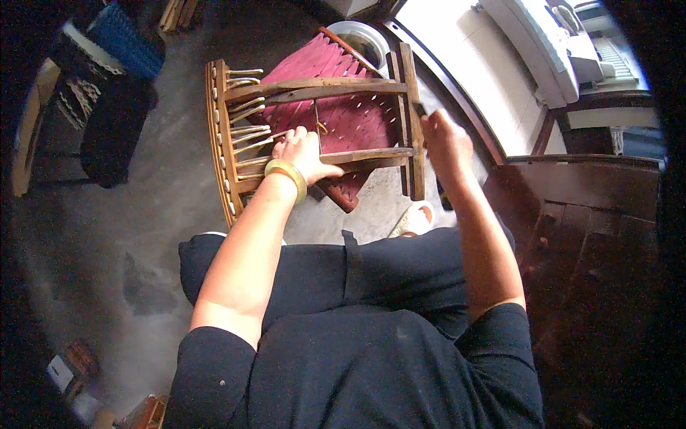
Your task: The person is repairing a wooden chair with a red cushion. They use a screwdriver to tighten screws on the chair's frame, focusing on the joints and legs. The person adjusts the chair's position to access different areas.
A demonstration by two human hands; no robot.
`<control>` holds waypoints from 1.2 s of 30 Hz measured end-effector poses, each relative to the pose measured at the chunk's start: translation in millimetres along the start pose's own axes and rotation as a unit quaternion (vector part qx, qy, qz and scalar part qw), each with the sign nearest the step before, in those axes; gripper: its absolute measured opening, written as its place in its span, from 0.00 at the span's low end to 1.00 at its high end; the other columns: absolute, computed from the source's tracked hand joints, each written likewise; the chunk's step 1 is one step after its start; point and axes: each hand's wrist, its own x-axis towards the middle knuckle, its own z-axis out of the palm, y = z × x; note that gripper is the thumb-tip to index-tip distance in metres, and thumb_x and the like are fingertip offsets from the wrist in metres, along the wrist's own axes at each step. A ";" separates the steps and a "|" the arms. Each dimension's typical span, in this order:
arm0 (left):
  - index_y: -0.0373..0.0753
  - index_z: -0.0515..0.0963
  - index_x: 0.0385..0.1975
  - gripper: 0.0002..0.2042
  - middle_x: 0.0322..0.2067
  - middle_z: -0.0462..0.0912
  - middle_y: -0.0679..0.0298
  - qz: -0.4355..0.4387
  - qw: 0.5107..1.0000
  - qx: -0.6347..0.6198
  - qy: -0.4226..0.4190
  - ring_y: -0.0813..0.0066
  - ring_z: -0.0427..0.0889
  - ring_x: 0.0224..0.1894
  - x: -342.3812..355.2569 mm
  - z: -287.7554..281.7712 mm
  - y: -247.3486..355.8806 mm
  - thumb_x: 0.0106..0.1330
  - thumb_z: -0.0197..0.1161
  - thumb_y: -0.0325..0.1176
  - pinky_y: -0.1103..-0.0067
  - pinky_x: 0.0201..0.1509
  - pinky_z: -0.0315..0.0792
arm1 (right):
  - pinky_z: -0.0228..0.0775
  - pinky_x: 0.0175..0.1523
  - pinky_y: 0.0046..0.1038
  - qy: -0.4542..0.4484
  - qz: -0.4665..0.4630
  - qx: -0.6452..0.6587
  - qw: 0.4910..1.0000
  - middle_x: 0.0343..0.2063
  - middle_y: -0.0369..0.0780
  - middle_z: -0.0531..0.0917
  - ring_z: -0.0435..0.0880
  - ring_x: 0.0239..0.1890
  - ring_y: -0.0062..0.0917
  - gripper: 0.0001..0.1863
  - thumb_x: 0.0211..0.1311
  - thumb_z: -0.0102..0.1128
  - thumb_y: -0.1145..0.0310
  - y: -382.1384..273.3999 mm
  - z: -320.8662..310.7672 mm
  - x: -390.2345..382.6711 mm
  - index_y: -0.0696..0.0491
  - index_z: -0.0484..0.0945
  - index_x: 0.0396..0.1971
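Observation:
A wooden frame of crossbars and end rails lies in front of my knees, like part of a stool or chair. Pale cords run in from its left rail. Behind and under it spreads a pink woven strap seat with dark red wooden edges. My left hand, a yellowish bangle at the wrist, grips the near crossbar beside the cords, thumb stretched to the right. By the darker right rail, my right hand is closed in a fist; a small dark end shows near it, its kind unclear.
A white round basin stands behind the seat. At the left is a dark chair with blue material. Dark wooden panelling fills the right side, below a doorway sill. A pale slipper is under the frame's near right.

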 end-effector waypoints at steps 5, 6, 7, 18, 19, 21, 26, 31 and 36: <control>0.37 0.72 0.39 0.32 0.42 0.69 0.58 0.013 0.998 0.063 -0.003 0.61 0.66 0.51 -6.9 -0.7 2.7 0.35 0.73 0.50 0.65 0.52 0.66 | 0.68 0.37 0.42 -0.140 0.011 -0.056 0.989 0.22 0.48 0.79 0.78 0.30 0.45 0.16 0.61 0.46 0.56 -1.0 8.4 -35.0 0.55 0.69 0.25; 0.37 0.72 0.39 0.32 0.42 0.69 0.58 0.015 0.998 0.060 -0.002 0.61 0.66 0.51 -7.0 0.9 2.3 0.35 0.73 0.50 0.66 0.52 0.66 | 0.69 0.34 0.41 -0.132 -0.020 -0.059 0.989 0.20 0.47 0.78 0.79 0.26 0.43 0.17 0.61 0.46 0.56 4.6 12.8 -36.5 0.56 0.69 0.25; 0.37 0.72 0.39 0.32 0.42 0.69 0.58 0.017 0.998 0.057 -0.001 0.60 0.66 0.51 -6.6 2.3 1.7 0.35 0.73 0.50 0.66 0.52 0.66 | 0.70 0.30 0.40 -0.124 -0.051 -0.062 0.989 0.18 0.47 0.77 0.79 0.23 0.42 0.17 0.62 0.46 0.56 9.8 16.2 -37.6 0.56 0.69 0.24; 0.35 0.71 0.39 0.33 0.44 0.67 0.56 0.046 0.998 -0.005 -0.041 0.59 0.65 0.51 3.4 -4.3 -9.2 0.35 0.74 0.47 0.68 0.53 0.66 | 0.68 0.17 0.26 -0.284 0.225 0.321 0.875 0.15 0.41 0.77 0.76 0.15 0.24 0.18 0.60 0.53 0.59 4.8 -5.6 -16.6 0.62 0.72 0.25; 0.35 0.71 0.39 0.33 0.44 0.66 0.56 0.046 0.998 -0.009 -0.044 0.59 0.65 0.51 3.3 -5.1 -8.9 0.35 0.74 0.47 0.68 0.54 0.66 | 0.69 0.18 0.26 -0.285 0.221 0.329 0.873 0.15 0.41 0.77 0.77 0.15 0.24 0.18 0.60 0.53 0.59 5.3 -2.2 -18.5 0.61 0.72 0.25; 0.34 0.70 0.39 0.32 0.43 0.66 0.56 0.046 0.998 -0.012 -0.041 0.59 0.65 0.51 2.0 -5.9 -5.7 0.35 0.74 0.47 0.68 0.53 0.66 | 0.69 0.19 0.27 -0.281 0.209 0.345 0.871 0.16 0.40 0.77 0.77 0.17 0.24 0.16 0.59 0.54 0.60 3.1 2.6 -24.2 0.61 0.73 0.25; 0.34 0.69 0.41 0.33 0.43 0.65 0.55 0.049 0.999 -0.005 -0.021 0.59 0.66 0.50 1.8 0.1 -4.7 0.37 0.73 0.47 0.69 0.52 0.67 | 0.70 0.31 0.41 -0.141 -0.044 -0.113 0.983 0.17 0.50 0.78 0.79 0.22 0.44 0.10 0.54 0.52 0.64 -40.8 19.0 -39.7 0.55 0.68 0.29; 0.34 0.68 0.42 0.32 0.43 0.66 0.55 0.058 0.998 0.010 0.009 0.59 0.67 0.49 -0.7 5.5 -1.1 0.39 0.72 0.46 0.70 0.52 0.66 | 0.72 0.27 0.35 -0.135 -0.130 -0.211 0.959 0.16 0.45 0.79 0.81 0.21 0.37 0.03 0.51 0.49 0.73 -65.6 22.8 -46.1 0.55 0.70 0.27; 0.34 0.68 0.41 0.30 0.41 0.66 0.56 0.071 0.997 0.020 0.022 0.60 0.66 0.48 -2.6 9.3 -4.9 0.41 0.71 0.45 0.70 0.51 0.66 | 0.75 0.27 0.29 -0.152 -0.148 -0.238 0.948 0.19 0.42 0.80 0.82 0.22 0.31 0.03 0.53 0.49 0.71 -70.7 23.4 -42.1 0.53 0.71 0.26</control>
